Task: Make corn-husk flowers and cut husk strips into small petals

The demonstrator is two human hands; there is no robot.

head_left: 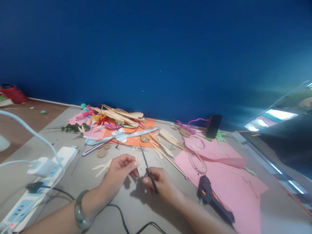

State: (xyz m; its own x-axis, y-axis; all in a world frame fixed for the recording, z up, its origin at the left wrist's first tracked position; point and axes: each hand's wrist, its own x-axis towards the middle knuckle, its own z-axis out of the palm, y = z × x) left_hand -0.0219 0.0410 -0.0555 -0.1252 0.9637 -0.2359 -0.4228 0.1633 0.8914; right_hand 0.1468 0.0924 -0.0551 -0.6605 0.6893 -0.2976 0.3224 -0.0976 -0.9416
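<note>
My left hand (123, 167), with a green bangle (80, 211) at the wrist, pinches a small pale strip (139, 167) that looks like dried husk or thin wood. Black-handled scissors (148, 170) are in my right hand (162, 183), their blades pointing up and away, close beside the strip. Whether the blades touch it, I cannot tell. Just left of my left hand lies a pale piece cut into pointed fingers (102, 167) on the grey table (126, 214).
Beyond my hands are a bundle of pale strips (119, 114), orange paper (148, 125) and round wooden discs (102, 152). Pink sheets (234, 185), a black glue gun (214, 201) and a phone (214, 126) lie right. A corded power strip (65, 156) stands left, below the blue wall (156, 58).
</note>
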